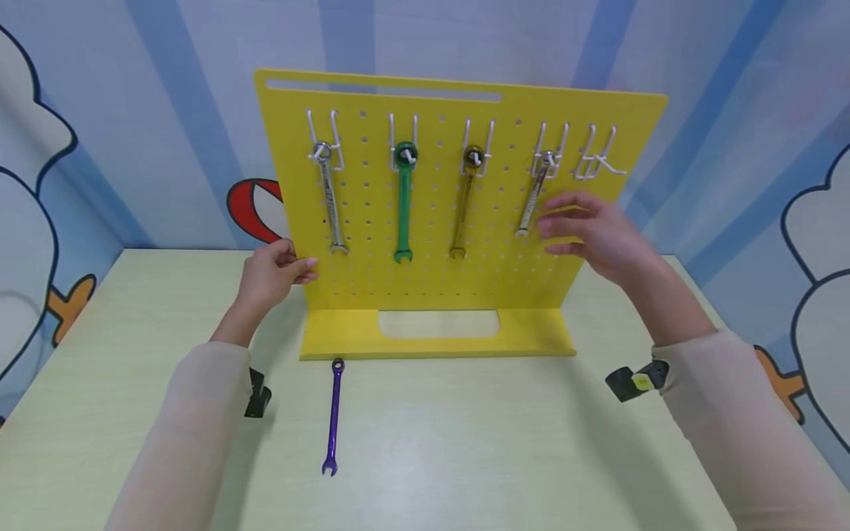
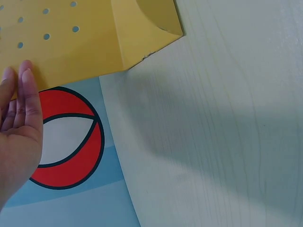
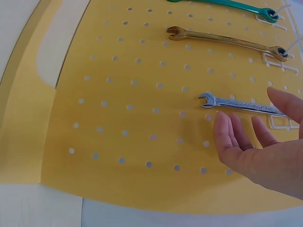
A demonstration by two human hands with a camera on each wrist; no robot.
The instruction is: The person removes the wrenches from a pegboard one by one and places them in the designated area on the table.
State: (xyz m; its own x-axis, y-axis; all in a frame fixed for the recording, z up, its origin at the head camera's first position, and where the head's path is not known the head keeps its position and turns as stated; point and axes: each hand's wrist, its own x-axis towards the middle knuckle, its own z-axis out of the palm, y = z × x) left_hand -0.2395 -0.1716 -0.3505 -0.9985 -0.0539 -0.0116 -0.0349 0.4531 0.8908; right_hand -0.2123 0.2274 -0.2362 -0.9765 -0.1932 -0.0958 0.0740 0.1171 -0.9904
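A yellow pegboard (image 1: 425, 280) stands upright on the table. My left hand (image 1: 268, 276) pinches its left edge between thumb and fingers. On its hooks hang a silver wrench (image 1: 330, 203), a green wrench (image 1: 404, 206), a gold wrench (image 1: 464, 206) and a smaller silver wrench (image 1: 533, 199). Beside that smaller wrench is my right hand (image 1: 591, 232), fingers loosely bent and holding nothing. In the right wrist view, thumb and fingertips lie on either side of the small wrench (image 3: 232, 103), without gripping it. A purple wrench (image 1: 334, 420) lies flat on the table before the board.
At the board's far right, a white hook (image 1: 600, 158) carries no wrench. The board's foot (image 1: 339, 332) extends forward with a rectangular cutout. Behind stands a blue striped backdrop (image 1: 425, 37) with cartoon drawings. The pale wood table (image 1: 465, 442) spreads in front.
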